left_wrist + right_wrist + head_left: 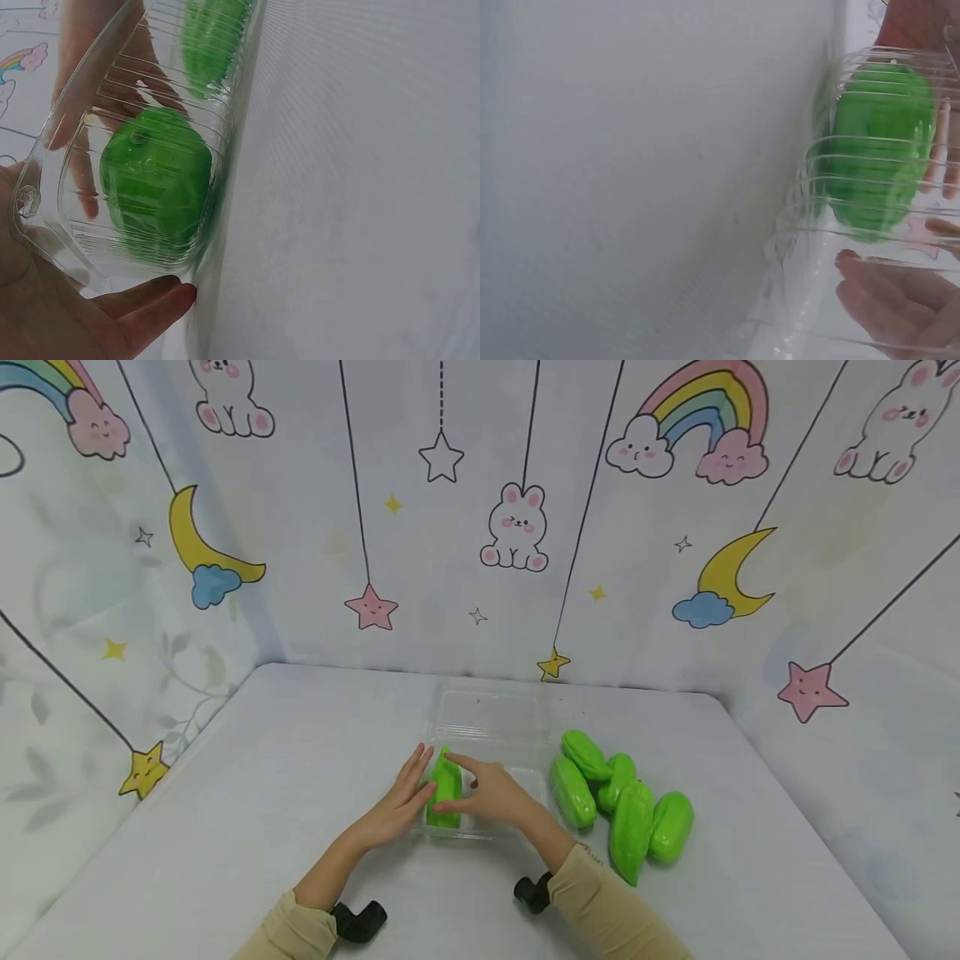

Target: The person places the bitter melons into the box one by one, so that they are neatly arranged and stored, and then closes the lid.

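Two hands meet at a clear plastic box (487, 752) on the white table (247, 793). One green gourd (445, 791) lies inside the box at its left end, seen through the ribbed wall in the left wrist view (156, 184) and the right wrist view (877, 146). The left hand (397, 806) lies flat against the box's left side, fingers straight and together, fingertips up beside the gourd; in the left wrist view its palm (37, 300) cups the box's corner and the fingers (146, 296) run along the base where it meets the table. The right hand (491, 793) reaches in from the right, its fingers loosely stretched over the gourd and touching it; whether they actually pinch it I cannot tell. In the right wrist view the fingers (885, 292) lie straight, just beside the gourd. The box's lid (491, 710) stands open toward the wall. Five more gourds (618, 806) lie heaped just right of the box. Behind the table hangs a backdrop (480, 510) printed with rabbits, stars, moons and rainbows.
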The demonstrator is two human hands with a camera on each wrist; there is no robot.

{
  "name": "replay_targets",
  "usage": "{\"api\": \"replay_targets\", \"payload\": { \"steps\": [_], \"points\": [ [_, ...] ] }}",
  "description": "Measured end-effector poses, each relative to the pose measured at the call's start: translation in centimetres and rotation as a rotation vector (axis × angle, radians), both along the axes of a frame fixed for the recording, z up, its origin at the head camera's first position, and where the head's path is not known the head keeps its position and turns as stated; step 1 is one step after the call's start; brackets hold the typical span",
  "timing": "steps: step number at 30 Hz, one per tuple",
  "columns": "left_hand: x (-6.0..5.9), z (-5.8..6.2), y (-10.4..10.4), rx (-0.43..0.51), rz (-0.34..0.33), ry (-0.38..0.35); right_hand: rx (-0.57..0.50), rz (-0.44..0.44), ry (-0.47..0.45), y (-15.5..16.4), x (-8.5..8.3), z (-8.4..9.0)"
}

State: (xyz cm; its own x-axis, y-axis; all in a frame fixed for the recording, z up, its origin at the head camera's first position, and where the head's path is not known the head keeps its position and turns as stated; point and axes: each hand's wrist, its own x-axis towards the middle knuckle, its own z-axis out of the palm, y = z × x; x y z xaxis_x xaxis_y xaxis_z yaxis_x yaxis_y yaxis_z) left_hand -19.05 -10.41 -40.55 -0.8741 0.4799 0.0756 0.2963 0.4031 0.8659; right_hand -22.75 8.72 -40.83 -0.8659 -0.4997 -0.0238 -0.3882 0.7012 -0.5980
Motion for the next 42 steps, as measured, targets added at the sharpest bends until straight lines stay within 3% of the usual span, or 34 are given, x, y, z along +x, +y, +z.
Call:
{"api": "replay_targets", "payload": {
  "steps": [7, 13, 15, 20, 25, 33, 42],
  "points": [
    [-0.1, -0.4, -0.1, 0.015, 0.01, 0.004, -0.043, 0.0, 0.053, 0.9, 0.0, 0.8],
    [-1.6, -3.4, -0.4, 0.02, 0.026, 0.058, -0.053, -0.024, 0.076, 2.0, 0.0, 1.4],
    [-1.4, -2.9, -0.4, 0.015, 0.02, 0.05, -0.057, -0.031, 0.086, 2.5, 0.0, 1.5],
    [0.1, 0.1, -0.1, -0.004, 0.013, 0.008, -0.065, -0.039, 0.103, 3.3, 0.1, 1.8],
    [0.0, -0.1, 0.0, -0.003, 0.017, 0.007, -0.063, -0.055, 0.118, 3.9, 0.5, 2.5],
    [-1.8, -3.8, -0.4, -0.003, 0.045, 0.064, -0.06, -0.111, 0.088, 5.5, 1.1, 3.3],
    [-2.1, -4.2, -0.4, 0.012, 0.031, 0.077, -0.032, -0.164, 0.111, 7.4, 1.9, 4.5]
  ]
}}
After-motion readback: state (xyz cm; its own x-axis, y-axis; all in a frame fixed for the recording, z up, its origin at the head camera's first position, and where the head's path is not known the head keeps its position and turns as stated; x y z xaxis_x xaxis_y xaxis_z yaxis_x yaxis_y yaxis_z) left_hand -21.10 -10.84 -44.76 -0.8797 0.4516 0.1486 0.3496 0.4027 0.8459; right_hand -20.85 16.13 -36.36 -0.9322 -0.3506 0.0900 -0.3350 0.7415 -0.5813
